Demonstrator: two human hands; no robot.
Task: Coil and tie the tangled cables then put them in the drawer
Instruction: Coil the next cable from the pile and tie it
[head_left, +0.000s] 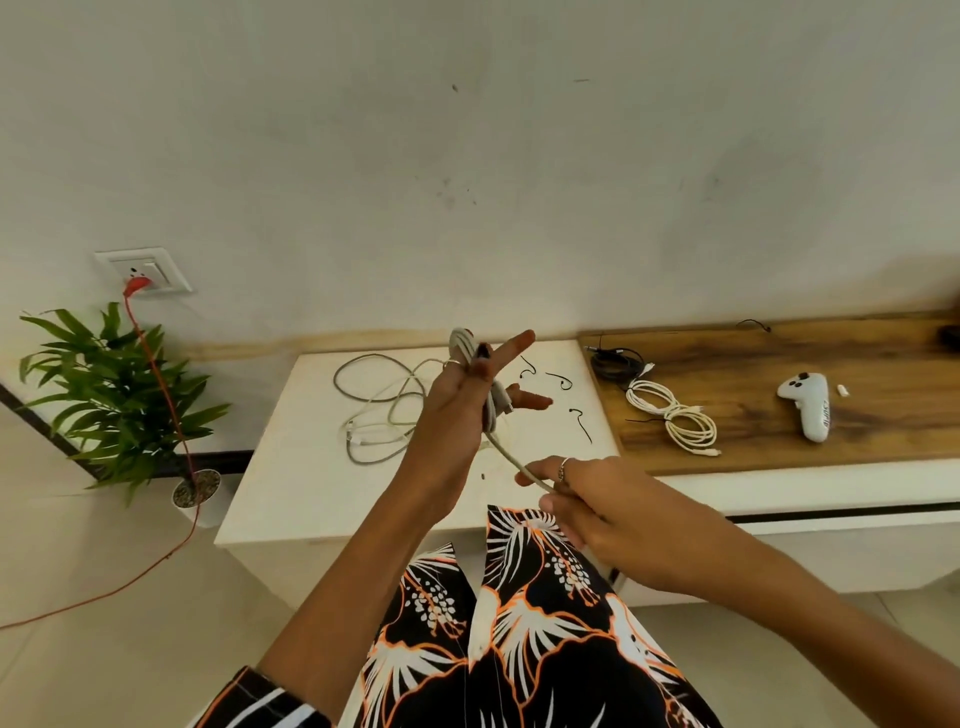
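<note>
My left hand (462, 400) is raised over the white cabinet top (291, 467) with a grey cable (493, 410) looped several times around its spread fingers. The cable's free end runs down to my right hand (587, 499), which pinches it near the cabinet's front edge. A tangle of grey and white cables (379, 405) lies on the white top behind my left hand. On the wooden top to the right lie a coiled white cable (672, 418) and a coiled black cable (615, 364). Several short black ties (563, 382) lie on the white top.
A white controller (808, 405) rests on the wooden top (857, 358). A potted plant (119, 395) stands on the floor at left, with a red cord (171, 415) running from a wall socket (143, 273) down across the floor. The wall rises right behind the cabinet.
</note>
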